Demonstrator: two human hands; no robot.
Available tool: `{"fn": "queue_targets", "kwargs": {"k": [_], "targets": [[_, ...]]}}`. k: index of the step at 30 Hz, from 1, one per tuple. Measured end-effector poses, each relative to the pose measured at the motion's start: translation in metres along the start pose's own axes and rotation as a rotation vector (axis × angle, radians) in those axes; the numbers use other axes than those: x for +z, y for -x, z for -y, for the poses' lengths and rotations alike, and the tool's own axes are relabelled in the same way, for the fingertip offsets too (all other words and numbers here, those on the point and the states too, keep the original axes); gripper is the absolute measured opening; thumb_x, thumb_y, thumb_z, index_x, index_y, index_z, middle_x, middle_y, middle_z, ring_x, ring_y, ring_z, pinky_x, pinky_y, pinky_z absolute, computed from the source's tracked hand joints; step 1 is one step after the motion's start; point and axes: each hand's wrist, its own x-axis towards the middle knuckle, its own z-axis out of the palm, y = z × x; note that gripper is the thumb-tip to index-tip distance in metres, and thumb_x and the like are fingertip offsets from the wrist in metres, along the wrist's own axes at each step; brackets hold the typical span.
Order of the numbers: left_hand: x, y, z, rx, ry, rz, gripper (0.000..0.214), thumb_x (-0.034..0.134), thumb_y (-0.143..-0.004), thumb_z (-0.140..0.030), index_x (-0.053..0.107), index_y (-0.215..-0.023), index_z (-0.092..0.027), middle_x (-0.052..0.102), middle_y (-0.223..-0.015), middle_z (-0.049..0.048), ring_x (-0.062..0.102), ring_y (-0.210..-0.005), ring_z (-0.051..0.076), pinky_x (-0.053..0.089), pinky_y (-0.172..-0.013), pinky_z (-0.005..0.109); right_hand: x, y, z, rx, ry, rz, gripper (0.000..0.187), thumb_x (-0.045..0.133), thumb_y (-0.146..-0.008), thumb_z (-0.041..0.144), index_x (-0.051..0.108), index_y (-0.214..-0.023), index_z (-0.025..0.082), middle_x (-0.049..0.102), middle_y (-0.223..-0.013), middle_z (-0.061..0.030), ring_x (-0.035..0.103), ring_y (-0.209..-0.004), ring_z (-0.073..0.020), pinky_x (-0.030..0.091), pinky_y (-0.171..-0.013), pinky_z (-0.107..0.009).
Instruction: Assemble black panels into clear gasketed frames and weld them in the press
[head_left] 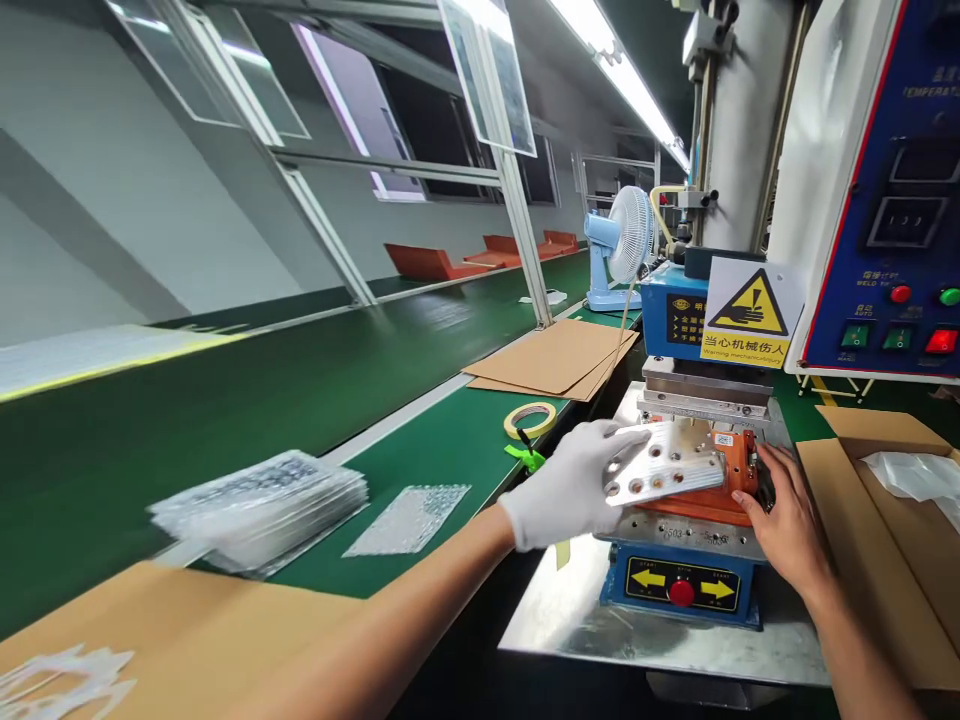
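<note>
My left hand (570,485), in a white fabric glove, grips the near edge of a white perforated plate (667,462). The plate lies tilted over an orange jig (739,465) on the bed of a blue heat press (679,580). My bare right hand (787,520) clasps the jig's right side, with its fingers over a dark part there. The plate hides much of the jig. Below both hands, the press's front panel carries yellow arrow labels and a red button (681,592).
A green conveyor belt (247,400) runs along the left, with a stack of bubble-wrap bags (259,510) and a single bag on a green bench. Nearby are yellow tape (530,420), flattened cardboard (555,358), a fan (626,240), a control panel (877,240), and an open carton (885,540).
</note>
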Motion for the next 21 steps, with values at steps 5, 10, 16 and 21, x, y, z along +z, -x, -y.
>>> {"fn": "queue_targets", "kwargs": {"k": [5,10,16,21], "targets": [[0.006,0.105,0.021,-0.383,-0.029,-0.101,0.091,0.074,-0.066,-0.032,0.057,-0.155,-0.030,0.065,-0.138,0.0082,0.062,-0.128,0.036,0.052,-0.109,0.042,0.004,-0.028,0.010,-0.176,0.149,0.261,0.060,0.070,-0.098,0.038,0.054,-0.155,0.024,0.060,-0.157,-0.0143,0.044,-0.156,-0.0349,0.042,-0.125,-0.058],[0.032,0.156,0.029,-0.821,-0.153,-0.130,0.082,0.072,-0.074,-0.046,0.060,-0.151,-0.022,0.071,-0.127,0.0134,0.067,-0.118,0.036,0.053,-0.098,0.042,0.017,-0.061,0.016,-0.177,0.377,0.388,0.053,0.076,-0.091,0.041,0.069,-0.141,0.021,0.073,-0.136,-0.0167,0.059,-0.140,-0.0403,0.044,-0.117,-0.061],[0.070,0.155,0.031,-1.064,-0.182,-0.094,0.077,0.075,-0.071,-0.059,0.066,-0.142,-0.032,0.069,-0.117,0.0142,0.065,-0.110,0.042,0.050,-0.086,0.045,0.014,-0.070,0.027,-0.138,0.213,0.250,0.046,0.066,-0.093,0.048,0.073,-0.127,0.019,0.077,-0.125,-0.0170,0.069,-0.122,-0.0387,0.053,-0.107,-0.054],[0.093,0.125,0.018,-0.989,-0.140,-0.130,0.070,0.074,-0.072,-0.060,0.069,-0.133,-0.026,0.066,-0.117,0.0170,0.062,-0.107,0.041,0.047,-0.087,0.047,-0.010,-0.021,0.060,-0.195,0.019,0.173,0.049,0.063,-0.095,0.058,0.069,-0.129,0.022,0.074,-0.133,-0.0151,0.069,-0.124,-0.0368,0.055,-0.109,-0.053]]}}
